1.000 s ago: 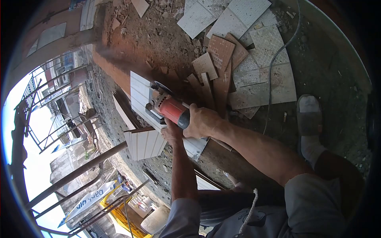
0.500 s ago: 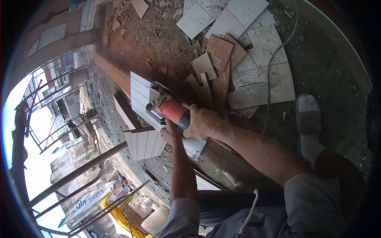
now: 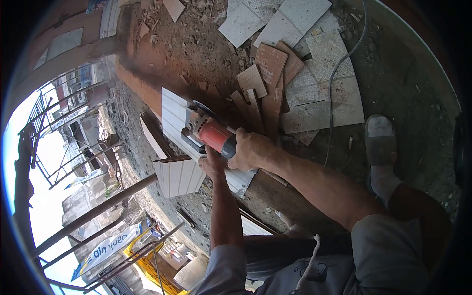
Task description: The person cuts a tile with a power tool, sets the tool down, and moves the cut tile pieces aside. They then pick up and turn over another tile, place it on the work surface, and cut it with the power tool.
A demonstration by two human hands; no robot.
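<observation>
My right hand [image 3: 250, 149] is wrapped round the rear of a red and black angle grinder [image 3: 212, 135]. The grinder's disc [image 3: 203, 107] stands at the far edge of a white striped tile [image 3: 173, 114], which lies slanted under the tool. Just below the grinder body, my left hand [image 3: 212, 164] grips the same tile, its fingers partly hidden by the tool. Another striped tile [image 3: 181, 179] rests beside my left hand.
Broken brown tiles [image 3: 271, 63] and pale tiles [image 3: 339, 101] lie on the rubble beyond. A grey cable [image 3: 331, 98] crosses them. My sandalled foot [image 3: 380, 142] is at the right. A metal pole [image 3: 98, 211] and yellow sheeting [image 3: 150, 268] are at the lower left.
The view has shifted slightly, with the pale tiles and cable a little further left. The grinder and both hands keep nearly the same position on the tile.
</observation>
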